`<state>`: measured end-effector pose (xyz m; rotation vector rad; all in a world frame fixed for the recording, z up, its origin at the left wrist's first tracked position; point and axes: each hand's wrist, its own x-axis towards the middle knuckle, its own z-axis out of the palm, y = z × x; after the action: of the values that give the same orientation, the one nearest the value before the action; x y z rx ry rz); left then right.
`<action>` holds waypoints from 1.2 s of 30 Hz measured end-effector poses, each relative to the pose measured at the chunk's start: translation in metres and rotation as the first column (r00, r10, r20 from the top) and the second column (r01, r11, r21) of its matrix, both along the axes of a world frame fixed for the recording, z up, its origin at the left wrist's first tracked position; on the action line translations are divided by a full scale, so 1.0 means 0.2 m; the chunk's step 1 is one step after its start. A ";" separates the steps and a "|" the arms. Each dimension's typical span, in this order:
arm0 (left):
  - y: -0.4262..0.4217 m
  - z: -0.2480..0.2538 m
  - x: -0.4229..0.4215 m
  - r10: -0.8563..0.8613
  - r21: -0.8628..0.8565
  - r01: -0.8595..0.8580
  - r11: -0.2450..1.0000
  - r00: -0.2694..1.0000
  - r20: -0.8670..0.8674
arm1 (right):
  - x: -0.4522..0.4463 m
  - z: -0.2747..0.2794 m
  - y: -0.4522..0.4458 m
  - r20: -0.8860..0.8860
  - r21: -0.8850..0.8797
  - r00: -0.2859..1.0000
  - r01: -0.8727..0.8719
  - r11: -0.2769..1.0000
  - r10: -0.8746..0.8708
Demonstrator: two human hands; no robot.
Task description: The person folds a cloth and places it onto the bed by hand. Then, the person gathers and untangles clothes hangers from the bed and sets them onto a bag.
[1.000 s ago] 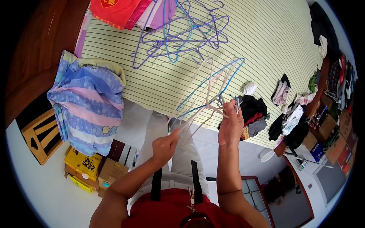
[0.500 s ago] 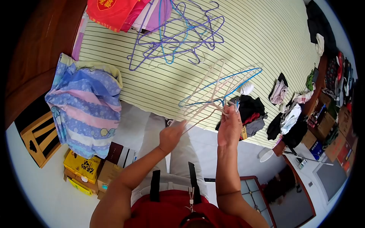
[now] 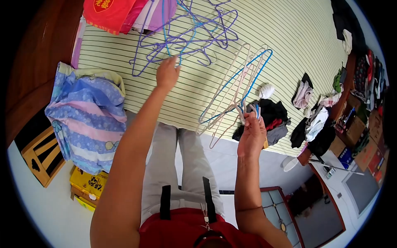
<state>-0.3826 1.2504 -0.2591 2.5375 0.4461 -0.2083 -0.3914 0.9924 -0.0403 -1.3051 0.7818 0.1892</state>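
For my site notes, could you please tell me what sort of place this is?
Probably a home bedroom: a striped sheet covers a broad, bed-like surface, with clothes and loose hangers lying on it.

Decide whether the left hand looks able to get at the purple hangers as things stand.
Probably yes: the left hand is at the near edge of the purple hangers, with nothing in its way, though tangled blue ones might snag.
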 end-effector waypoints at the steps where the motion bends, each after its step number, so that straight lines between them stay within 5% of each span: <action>1: 0.03 -0.10 0.04 0.035 0.037 -0.031 0.999 0.993 -0.109 | 0.00 -0.01 -0.01 0.001 -0.004 1.000 0.001 1.000 -0.001; 3: 0.08 -0.21 0.07 0.094 -0.037 -0.108 0.993 0.960 -0.264 | -0.03 -0.04 -0.04 0.004 0.014 1.000 -0.004 1.000 0.004; 6: 0.06 -0.23 0.05 -0.002 0.090 0.045 0.995 0.902 -0.431 | -0.04 -0.05 -0.03 -0.005 0.029 1.000 0.001 1.000 -0.001; 12: 0.05 -0.23 -0.24 -0.170 -0.078 0.162 0.984 0.695 -0.698 | -0.04 -0.06 -0.04 -0.018 0.042 0.999 0.042 0.998 -0.042; 17: -0.08 -0.04 -0.53 -0.177 -0.129 0.135 0.982 0.894 -0.412 | -0.05 -0.07 -0.07 0.034 0.039 0.999 0.028 0.999 -0.030; 20: -0.11 0.12 -0.61 -0.091 0.017 0.091 0.996 0.995 -0.037 | -0.02 -0.04 -0.10 0.047 -0.021 0.995 0.094 0.995 -0.093; 26: 0.00 0.57 -0.56 -0.218 0.240 0.174 0.955 0.961 0.171 | 0.09 0.02 -0.15 0.182 -0.186 0.983 0.039 0.982 -0.005; 29: 0.06 0.69 -0.57 -0.022 0.039 0.017 0.999 0.990 0.136 | 0.14 0.07 -0.12 0.219 -0.318 0.973 0.008 0.948 0.065; 30: 0.08 0.72 -0.56 0.219 -0.216 -0.203 0.955 0.975 0.049 | 0.15 0.08 -0.12 0.236 -0.319 0.969 0.007 0.948 0.073; 32: 0.12 0.78 -0.53 0.556 -0.585 -0.591 0.556 0.787 -0.266 | 0.16 0.10 -0.10 0.276 -0.320 0.957 0.008 0.947 0.085; 36: 0.21 0.81 -0.54 0.597 -0.769 -0.634 0.083 0.649 -0.472 | 0.17 0.11 -0.07 0.272 -0.300 0.957 -0.019 0.954 0.105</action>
<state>-0.4909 1.2915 -0.0972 1.0487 1.0566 -0.1037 -0.3567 0.9787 -0.0177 -1.5989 0.5340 -0.0696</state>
